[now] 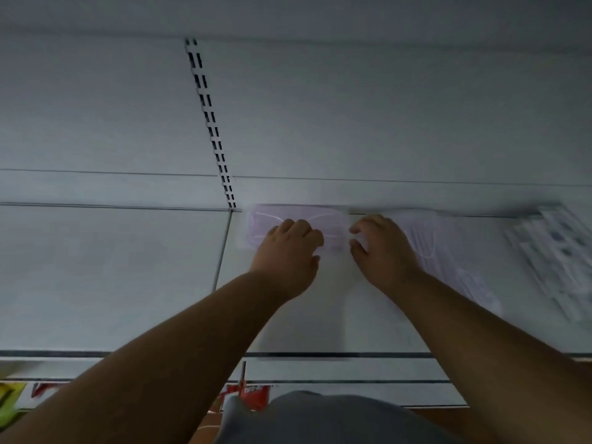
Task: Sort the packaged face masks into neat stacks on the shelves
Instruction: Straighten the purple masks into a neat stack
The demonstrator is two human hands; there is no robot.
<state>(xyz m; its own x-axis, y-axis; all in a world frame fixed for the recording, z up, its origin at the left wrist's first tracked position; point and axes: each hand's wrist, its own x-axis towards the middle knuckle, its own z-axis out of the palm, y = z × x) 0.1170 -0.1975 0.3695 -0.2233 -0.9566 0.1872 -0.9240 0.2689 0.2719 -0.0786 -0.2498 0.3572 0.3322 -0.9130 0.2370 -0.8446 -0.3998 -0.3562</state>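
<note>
White shelf with packaged masks along its back edge

The white shelf (128, 277) carried a pale purple mask pack (269, 219) lying flat against the back panel, more purple mask packs (448, 251) spread just to its right, and a blurred pile of white printed packs (557, 251) at the far right; both hands rested on the purple packs.

Dim, flat, bluish-grey light with only faint shadows. Motion blur smears the printed packs (554, 251) right of the slotted upright (211, 123); straight shelf lines bow near the edges.
</note>
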